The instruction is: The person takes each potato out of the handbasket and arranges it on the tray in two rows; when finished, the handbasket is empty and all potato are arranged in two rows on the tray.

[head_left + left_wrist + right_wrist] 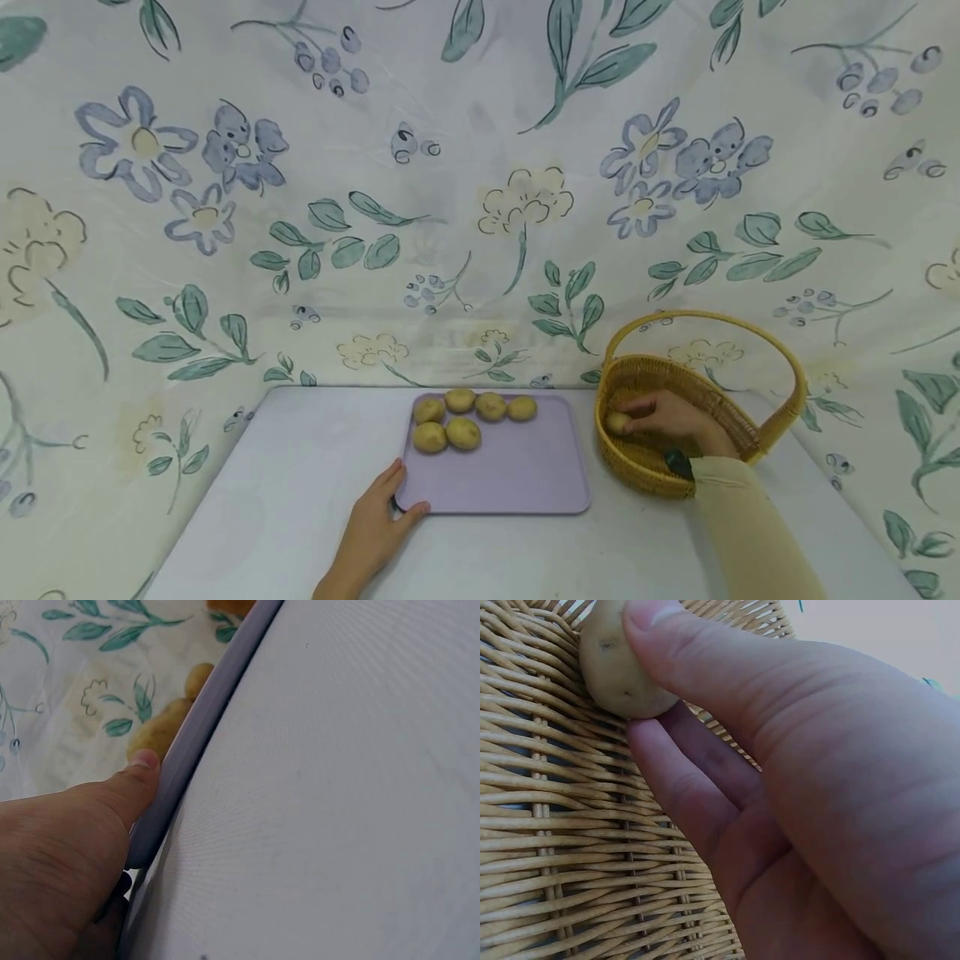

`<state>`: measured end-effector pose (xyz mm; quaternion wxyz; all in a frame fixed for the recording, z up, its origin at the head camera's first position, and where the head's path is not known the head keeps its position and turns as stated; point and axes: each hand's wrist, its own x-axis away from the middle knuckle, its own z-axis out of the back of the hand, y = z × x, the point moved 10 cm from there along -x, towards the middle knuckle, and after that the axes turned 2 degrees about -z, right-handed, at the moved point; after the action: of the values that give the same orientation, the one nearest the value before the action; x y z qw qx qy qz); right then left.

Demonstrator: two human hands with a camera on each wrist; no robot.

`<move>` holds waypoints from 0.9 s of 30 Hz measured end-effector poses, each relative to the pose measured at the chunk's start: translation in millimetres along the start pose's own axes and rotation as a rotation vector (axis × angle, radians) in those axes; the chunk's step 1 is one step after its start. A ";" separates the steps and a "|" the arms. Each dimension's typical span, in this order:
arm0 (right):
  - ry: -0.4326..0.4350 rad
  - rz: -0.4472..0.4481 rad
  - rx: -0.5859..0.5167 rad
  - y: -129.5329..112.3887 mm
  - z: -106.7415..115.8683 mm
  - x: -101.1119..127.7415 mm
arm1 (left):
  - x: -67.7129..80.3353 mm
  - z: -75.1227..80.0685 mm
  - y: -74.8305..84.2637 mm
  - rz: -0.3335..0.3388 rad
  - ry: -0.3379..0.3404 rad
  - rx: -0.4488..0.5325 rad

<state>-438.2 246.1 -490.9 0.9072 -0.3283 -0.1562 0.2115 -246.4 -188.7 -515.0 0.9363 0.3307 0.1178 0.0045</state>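
Observation:
A lilac tray (510, 483) lies mid-table with several small yellow potatoes (463, 433) at its far end. My left hand (390, 500) rests against the tray's front left corner, fingers straight along the side and thumb on the front rim. In the left wrist view the thumb (142, 761) lies against the tray rim (202, 720), with potatoes (161, 727) beyond. My right hand (663, 417) reaches into a wicker basket (645, 475) and pinches one potato (617, 422). The right wrist view shows the thumb and a finger of this hand (641, 675) on that potato (615, 667) against the basket weave (570, 847).
The pale table (285, 500) is backed and flanked by a draped floral cloth (480, 208). The basket's arched handle (787, 367) rises over my right hand. Bare tabletop lies to the left of the tray and along the front edge.

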 end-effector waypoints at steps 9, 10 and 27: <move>0.057 -0.026 -0.012 -2.9 8.8 4.2 | -1.4 0.4 -0.4 -0.001 -0.008 -0.004; 0.061 -0.031 -0.016 -3.4 9.8 4.5 | -1.2 0.8 0.1 -0.003 -0.005 -0.004; 0.136 -0.054 0.008 -31.8 26.9 6.8 | -1.1 -2.2 -0.9 0.024 -0.041 -0.003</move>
<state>-434.7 241.5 -449.1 0.9224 -0.3341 -0.1021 0.1647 -248.0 -188.2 -517.0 0.9390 0.3306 0.0946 0.0094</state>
